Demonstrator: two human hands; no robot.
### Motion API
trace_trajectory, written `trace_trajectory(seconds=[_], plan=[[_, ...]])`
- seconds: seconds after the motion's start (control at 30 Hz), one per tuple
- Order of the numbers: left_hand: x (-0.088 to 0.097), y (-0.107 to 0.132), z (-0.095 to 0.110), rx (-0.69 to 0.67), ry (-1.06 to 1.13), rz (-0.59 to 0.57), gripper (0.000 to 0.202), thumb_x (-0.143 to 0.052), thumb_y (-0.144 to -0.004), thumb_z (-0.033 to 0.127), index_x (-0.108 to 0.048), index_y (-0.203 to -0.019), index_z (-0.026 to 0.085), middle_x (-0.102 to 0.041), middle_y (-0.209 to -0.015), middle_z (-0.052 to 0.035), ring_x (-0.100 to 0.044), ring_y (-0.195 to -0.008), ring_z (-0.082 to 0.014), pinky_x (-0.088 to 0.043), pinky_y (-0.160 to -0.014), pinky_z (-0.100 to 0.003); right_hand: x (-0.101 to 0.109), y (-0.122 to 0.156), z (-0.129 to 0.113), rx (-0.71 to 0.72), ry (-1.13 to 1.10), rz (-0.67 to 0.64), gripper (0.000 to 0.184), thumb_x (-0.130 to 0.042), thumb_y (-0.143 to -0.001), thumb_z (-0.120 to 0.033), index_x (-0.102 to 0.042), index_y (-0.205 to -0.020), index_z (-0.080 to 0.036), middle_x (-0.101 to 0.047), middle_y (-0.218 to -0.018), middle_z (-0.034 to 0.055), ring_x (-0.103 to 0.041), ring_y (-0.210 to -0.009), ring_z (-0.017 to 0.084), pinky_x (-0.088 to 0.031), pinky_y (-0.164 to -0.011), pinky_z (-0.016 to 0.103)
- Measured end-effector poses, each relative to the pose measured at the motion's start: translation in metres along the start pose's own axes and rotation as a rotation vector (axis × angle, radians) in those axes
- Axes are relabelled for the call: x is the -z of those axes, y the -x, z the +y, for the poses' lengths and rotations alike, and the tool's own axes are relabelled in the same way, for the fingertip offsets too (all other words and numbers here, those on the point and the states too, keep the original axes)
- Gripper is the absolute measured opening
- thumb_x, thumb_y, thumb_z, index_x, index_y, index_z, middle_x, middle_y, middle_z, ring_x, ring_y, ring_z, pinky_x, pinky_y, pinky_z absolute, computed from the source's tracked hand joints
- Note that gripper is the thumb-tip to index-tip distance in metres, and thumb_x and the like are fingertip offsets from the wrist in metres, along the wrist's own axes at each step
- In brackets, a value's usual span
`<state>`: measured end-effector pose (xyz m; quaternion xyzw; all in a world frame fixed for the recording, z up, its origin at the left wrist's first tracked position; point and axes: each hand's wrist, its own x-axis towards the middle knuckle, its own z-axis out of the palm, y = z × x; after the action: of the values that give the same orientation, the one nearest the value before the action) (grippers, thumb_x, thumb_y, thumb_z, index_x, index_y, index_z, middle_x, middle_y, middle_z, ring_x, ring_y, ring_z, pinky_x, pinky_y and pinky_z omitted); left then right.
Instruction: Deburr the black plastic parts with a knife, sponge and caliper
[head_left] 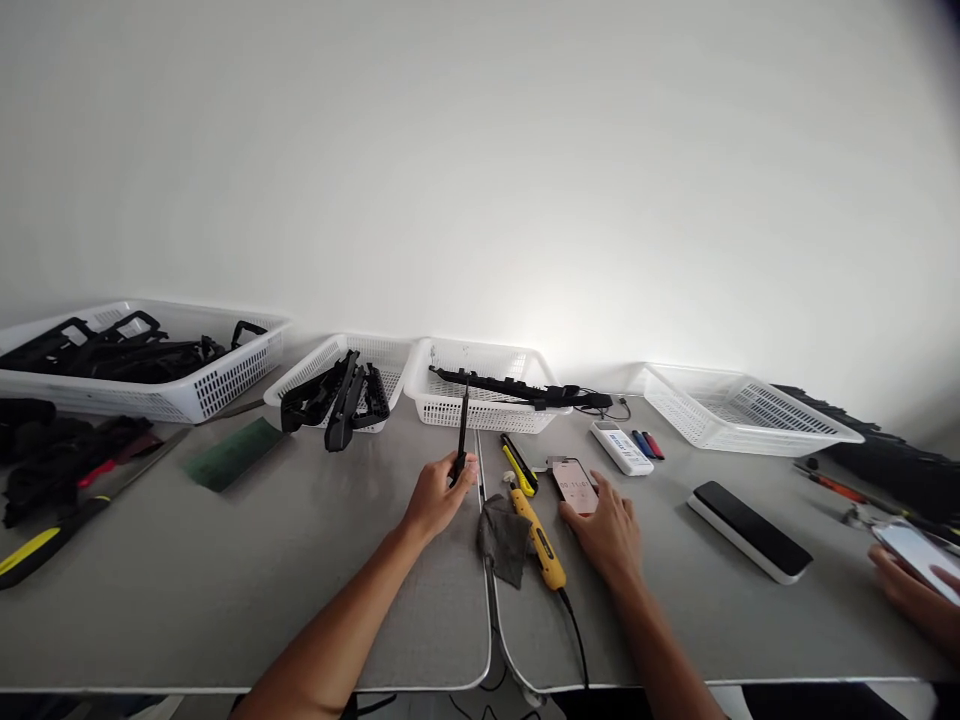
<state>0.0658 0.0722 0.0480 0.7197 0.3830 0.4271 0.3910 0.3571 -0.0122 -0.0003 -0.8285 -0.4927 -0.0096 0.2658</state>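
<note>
My left hand (442, 490) is closed around the lower end of a slim, dark, pointed tool (463, 425), held upright above the table; its exact kind is unclear. My right hand (606, 525) grips a phone (576, 488) by its sides, thumb at the lower left edge and fingers along the right. The phone's lit pinkish screen shows running-time digits. Between my hands are a yellow-and-black utility knife (519, 466), a yellow corded tool (541, 540) like a soldering iron, and a crumpled grey cloth (504, 538) touching it.
White baskets with black plastic parts (346, 400) line the wall; another basket (739, 410) stands right. A white labelled box (622, 447) and black-and-white case (750, 530) lie rightward. Another person's hand (911, 595) holds a phone. A yellow-black handled tool (52, 540) lies left.
</note>
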Motion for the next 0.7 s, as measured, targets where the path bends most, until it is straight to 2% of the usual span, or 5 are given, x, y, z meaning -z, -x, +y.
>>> trace_trajectory(seconds=[0.17,0.3,0.4,0.53,0.7], plan=[[0.0,-0.004,-0.007,-0.008,-0.009,-0.024,0.052,-0.05,-0.103,0.062,-0.075,-0.114,0.018,-0.078,-0.082,-0.005,-0.074,-0.072,-0.0223,-0.054,-0.067,-0.031,0.02,0.006,0.023,0.005,-0.029,0.012,0.081,-0.064,-0.082,-0.057,-0.052,-0.154,-0.021,-0.073,-0.133,0.0134,-0.061,-0.117,0.039,-0.049,-0.096,0.051],[0.0,-0.006,-0.008,0.007,0.0,-0.014,0.051,-0.05,-0.103,0.062,-0.074,-0.112,0.018,-0.078,-0.082,-0.0047,-0.075,-0.071,-0.0224,-0.054,-0.067,-0.031,0.043,0.01,0.055,0.014,0.035,0.121,0.08,-0.061,-0.083,-0.061,-0.056,-0.151,-0.017,-0.073,-0.131,0.0161,-0.062,-0.115,0.039,-0.049,-0.098,0.051],[0.0,-0.007,-0.007,0.012,0.011,-0.015,0.05,-0.051,-0.103,0.062,-0.074,-0.112,0.019,-0.077,-0.082,-0.0044,-0.075,-0.072,-0.0222,-0.056,-0.069,-0.031,0.055,0.013,0.08,-0.016,0.068,0.153,0.083,-0.062,-0.082,-0.064,-0.056,-0.15,-0.017,-0.073,-0.128,0.0177,-0.062,-0.117,0.041,-0.049,-0.096,0.052],[-0.001,-0.007,-0.006,0.029,0.008,-0.035,0.049,-0.052,-0.102,0.062,-0.074,-0.111,0.019,-0.077,-0.083,-0.0042,-0.075,-0.072,-0.0221,-0.057,-0.071,-0.032,0.058,0.018,0.1,-0.052,0.061,0.138,0.084,-0.061,-0.081,-0.066,-0.059,-0.148,-0.017,-0.074,-0.128,0.018,-0.061,-0.118,0.043,-0.047,-0.098,0.054],[-0.001,-0.009,-0.009,0.033,0.013,-0.013,0.05,-0.053,-0.102,0.063,-0.074,-0.111,0.018,-0.078,-0.082,-0.0049,-0.074,-0.072,-0.0219,-0.057,-0.072,-0.032,0.052,0.019,0.101,-0.085,0.08,0.105,0.086,-0.058,-0.083,-0.067,-0.055,-0.154,-0.018,-0.074,-0.134,0.0168,-0.059,-0.121,0.044,-0.047,-0.096,0.054]])
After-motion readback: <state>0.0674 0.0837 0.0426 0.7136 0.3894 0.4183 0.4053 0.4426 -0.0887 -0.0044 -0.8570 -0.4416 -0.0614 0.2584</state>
